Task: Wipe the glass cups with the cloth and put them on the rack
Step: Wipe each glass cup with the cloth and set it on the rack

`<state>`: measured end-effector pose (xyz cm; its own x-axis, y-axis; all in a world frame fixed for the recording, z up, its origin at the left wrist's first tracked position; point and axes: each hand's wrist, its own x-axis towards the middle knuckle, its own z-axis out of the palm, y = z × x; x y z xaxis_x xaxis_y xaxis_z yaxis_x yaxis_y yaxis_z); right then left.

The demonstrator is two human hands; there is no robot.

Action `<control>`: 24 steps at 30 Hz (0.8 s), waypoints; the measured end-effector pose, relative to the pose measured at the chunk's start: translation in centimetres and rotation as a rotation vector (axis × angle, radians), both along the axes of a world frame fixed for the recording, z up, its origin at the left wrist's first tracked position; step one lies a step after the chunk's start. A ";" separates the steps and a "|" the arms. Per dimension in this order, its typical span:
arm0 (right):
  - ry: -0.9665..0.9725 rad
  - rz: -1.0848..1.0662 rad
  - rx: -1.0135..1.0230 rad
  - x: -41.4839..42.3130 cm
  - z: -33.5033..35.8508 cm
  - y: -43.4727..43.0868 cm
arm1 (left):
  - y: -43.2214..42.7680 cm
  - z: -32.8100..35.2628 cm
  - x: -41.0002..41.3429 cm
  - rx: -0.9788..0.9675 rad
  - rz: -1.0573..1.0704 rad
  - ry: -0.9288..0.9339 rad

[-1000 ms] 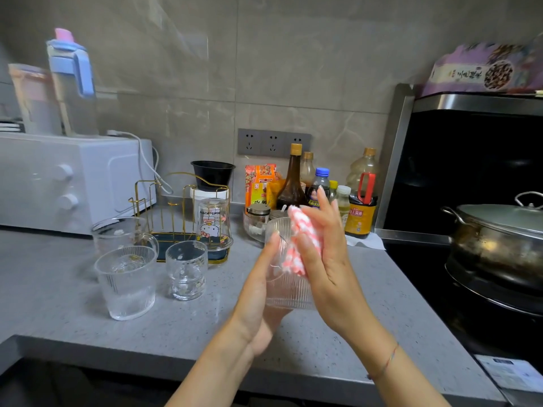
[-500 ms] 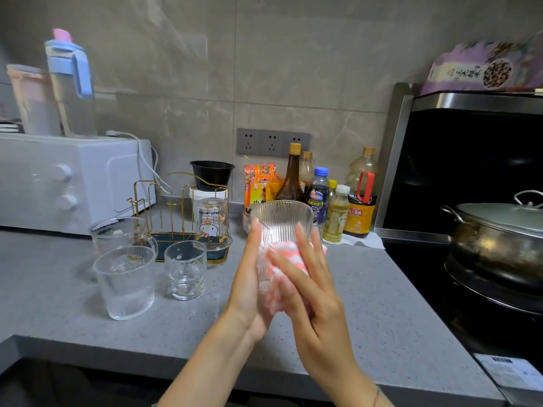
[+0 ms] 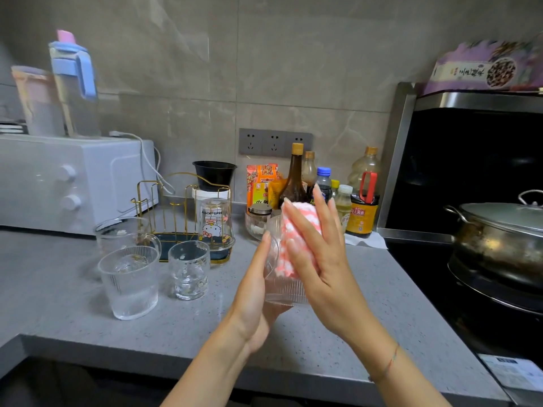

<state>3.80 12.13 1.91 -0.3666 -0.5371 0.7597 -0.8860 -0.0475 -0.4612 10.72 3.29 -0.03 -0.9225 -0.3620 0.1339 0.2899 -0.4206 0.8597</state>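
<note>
At your far left a white oven (image 3: 73,183) sits against the wall with a blue-lidded jug (image 3: 75,89) on top. In front of it three cups stand upright on the worktop (image 3: 367,304), close together: a handled cup (image 3: 123,233) at the back, a ribbed cup (image 3: 129,286) just before it, and a small cup (image 3: 189,274) to its right. Behind the small cup is the gold wire rack (image 3: 166,249), and one printed cup (image 3: 216,224) stands on it upside down at its right end. Next comes your left hand (image 3: 252,301), raised above the worktop: it grasps the held cup (image 3: 283,292) from the left, the base in your palm and a finger lying up along the ribbed side. The held cup is tilted, its rim pointing up and away from you. Against its right side lies the pink-and-white cloth (image 3: 298,214), and your right hand (image 3: 323,268) presses the cloth flat onto the glass with straight, spread fingers, gripping nothing. Behind your hands a cluster of bottles (image 3: 295,183) stands by the wall. At the far right a lidded pot (image 3: 499,236) sits on the dark stove.
</note>
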 end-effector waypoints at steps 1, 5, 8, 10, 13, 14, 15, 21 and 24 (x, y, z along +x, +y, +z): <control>0.000 0.009 0.009 0.1 -0.3 0.0 | 0.0 0.0 0.1 -0.007 0.002 0.009; -0.017 0.086 0.024 0.9 -1.9 0.5 | -0.1 0.5 0.3 -0.035 0.021 -0.001; 0.063 0.091 0.077 2.3 -3.7 0.8 | -0.4 1.0 0.2 0.044 -0.071 -0.012; 0.143 0.068 0.089 2.9 -4.4 0.9 | -0.5 1.1 0.4 0.113 -0.151 0.008; 0.143 0.039 0.082 3.0 -3.9 1.0 | -0.6 1.1 0.3 0.131 -0.167 0.003; 0.137 0.034 0.075 2.9 -3.6 0.9 | -0.5 1.1 0.3 0.126 -0.164 0.004; 0.137 0.030 0.063 2.9 -3.2 0.8 | -0.5 1.0 0.4 0.112 -0.152 0.017; 0.040 -0.017 -0.037 0.6 0.3 0.4 | 0.0 0.4 0.6 -0.003 -0.023 -0.014; -0.024 0.000 -0.017 -0.2 1.0 0.1 | -0.2 0.0 0.4 0.021 -0.029 -0.025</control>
